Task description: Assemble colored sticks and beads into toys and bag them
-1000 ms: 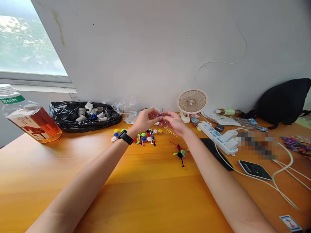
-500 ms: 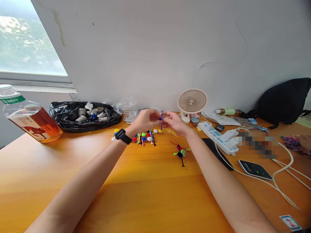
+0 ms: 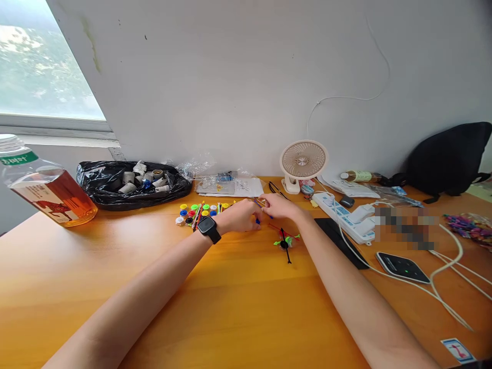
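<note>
Low on the table (image 3: 230, 307), two hands: left hand (image 3: 240, 215) pinching one blue stick (image 3: 257, 221), right hand (image 3: 280, 207) of unclear grip.

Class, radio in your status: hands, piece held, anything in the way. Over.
Left hand, right hand low on table, fingertips pinching blue stick. Spoked piece close by right wrist. Coloured discs behind left wrist.
</note>
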### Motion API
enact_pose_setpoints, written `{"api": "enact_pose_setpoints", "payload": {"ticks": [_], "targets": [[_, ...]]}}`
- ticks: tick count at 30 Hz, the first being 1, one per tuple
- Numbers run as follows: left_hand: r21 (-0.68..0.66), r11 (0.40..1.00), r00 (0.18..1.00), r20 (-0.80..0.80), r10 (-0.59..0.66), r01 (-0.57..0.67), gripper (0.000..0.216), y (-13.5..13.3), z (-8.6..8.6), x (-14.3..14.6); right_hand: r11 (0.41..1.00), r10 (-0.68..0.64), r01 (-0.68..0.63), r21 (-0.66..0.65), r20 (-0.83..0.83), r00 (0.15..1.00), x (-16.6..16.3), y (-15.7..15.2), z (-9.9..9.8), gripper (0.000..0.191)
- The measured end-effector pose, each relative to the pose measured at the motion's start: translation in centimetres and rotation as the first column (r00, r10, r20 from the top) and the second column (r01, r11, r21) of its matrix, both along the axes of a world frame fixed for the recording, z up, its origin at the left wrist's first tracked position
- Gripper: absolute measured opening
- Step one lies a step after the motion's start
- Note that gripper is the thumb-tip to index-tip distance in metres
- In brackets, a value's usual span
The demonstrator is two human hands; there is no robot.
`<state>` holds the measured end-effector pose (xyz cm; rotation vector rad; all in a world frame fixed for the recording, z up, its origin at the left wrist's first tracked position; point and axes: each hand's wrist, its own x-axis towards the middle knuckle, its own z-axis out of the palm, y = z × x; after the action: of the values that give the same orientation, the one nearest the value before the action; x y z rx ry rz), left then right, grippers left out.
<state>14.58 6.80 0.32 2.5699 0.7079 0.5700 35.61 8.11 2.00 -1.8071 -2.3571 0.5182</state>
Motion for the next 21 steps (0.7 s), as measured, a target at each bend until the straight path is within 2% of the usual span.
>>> {"api": "enact_pose_setpoints", "payload": {"ticks": [2, 4, 6, 9, 12, 16, 21], "targets": [[-0.020, 0.999, 0.999, -0.048, 0.025, -0.026, 0.011, 0.1, -0.1, -0.2, 1.000, -0.010, 0.011, -0.030, 0.027, 1.000, 0.5, 0.0, 0.5, 0.030], [-0.028, 0.998, 0.995, -0.089, 0.053, -0.056, 0.012, 0.3, 0.1, -0.7, 0.997, 0.010, -0.005, -0.082, 0.051, 0.999, 1.3, -0.1, 1.5, 0.021], [0.030, 0.997, 0.993, -0.097, 0.074, -0.071, 0.013, 0.7, 0.2, -1.2, 0.984, 0.066, -0.052, -0.171, 0.078, 0.995, 2.0, -0.3, 2.6, 0.018], [0.152, 0.986, 0.996, -0.061, 0.072, -0.062, 0.021, 1.4, 0.1, -1.7, 0.919, 0.181, -0.109, -0.379, 0.159, 0.970, 2.5, -0.9, 3.6, 0.030], [0.206, 0.972, 0.989, -0.075, 0.127, -0.110, 0.036, 1.8, -0.4, -1.9, 0.858, 0.205, -0.056, -0.510, 0.240, 0.949, 2.2, -1.3, 3.6, 0.028], [0.223, 0.960, 0.972, -0.121, 0.200, -0.169, 0.040, 2.0, -0.7, -2.2, 0.868, 0.160, -0.026, -0.495, 0.231, 0.960, 1.7, -1.3, 3.1, 0.015], [0.179, 0.973, 0.979, -0.115, 0.169, -0.147, 0.036, 2.3, -0.6, -2.7, 0.942, 0.098, -0.034, -0.335, 0.177, 0.979, 2.5, -0.9, 3.0, 0.012]]}}
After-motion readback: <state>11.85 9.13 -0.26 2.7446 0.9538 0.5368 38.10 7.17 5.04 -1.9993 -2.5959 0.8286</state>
